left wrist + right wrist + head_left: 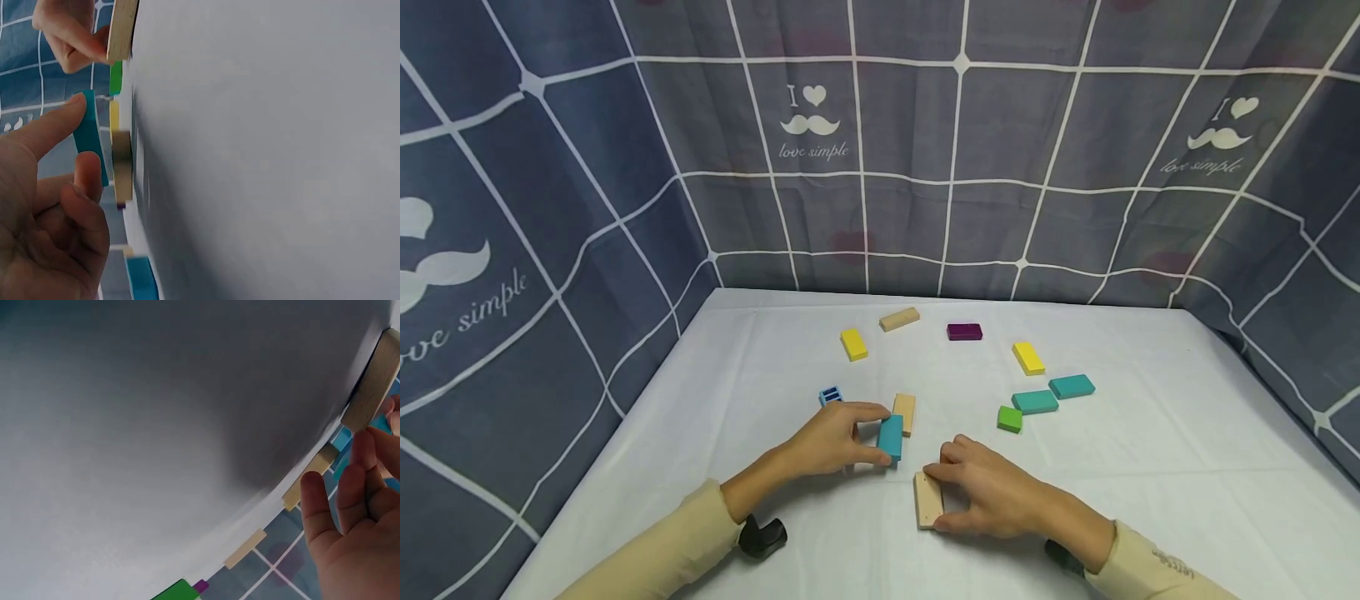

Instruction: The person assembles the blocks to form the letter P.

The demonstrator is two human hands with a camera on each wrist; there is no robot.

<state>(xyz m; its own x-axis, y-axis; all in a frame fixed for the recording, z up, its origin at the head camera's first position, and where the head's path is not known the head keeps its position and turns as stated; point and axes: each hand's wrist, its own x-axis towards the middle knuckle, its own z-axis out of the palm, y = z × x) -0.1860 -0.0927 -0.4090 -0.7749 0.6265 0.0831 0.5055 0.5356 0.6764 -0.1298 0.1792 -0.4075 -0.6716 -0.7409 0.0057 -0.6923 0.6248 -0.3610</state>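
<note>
My left hand pinches a teal block between thumb and fingers. In the left wrist view this block is tilted, held above the tabletop. Just beyond it lies a plain wooden block, partly overlapped by the teal one in the head view. Nearer the front, my right hand grips another wooden block by its two ends, thumb at the near end. The right wrist view shows this wooden block close to the tabletop. A blue block with dark markings sits behind my left hand, partly hidden.
On the white-covered table a wooden block, a purple block and yellow blocks lie farther back. Two teal blocks and a green block lie to the right. A grid-patterned curtain surrounds the table.
</note>
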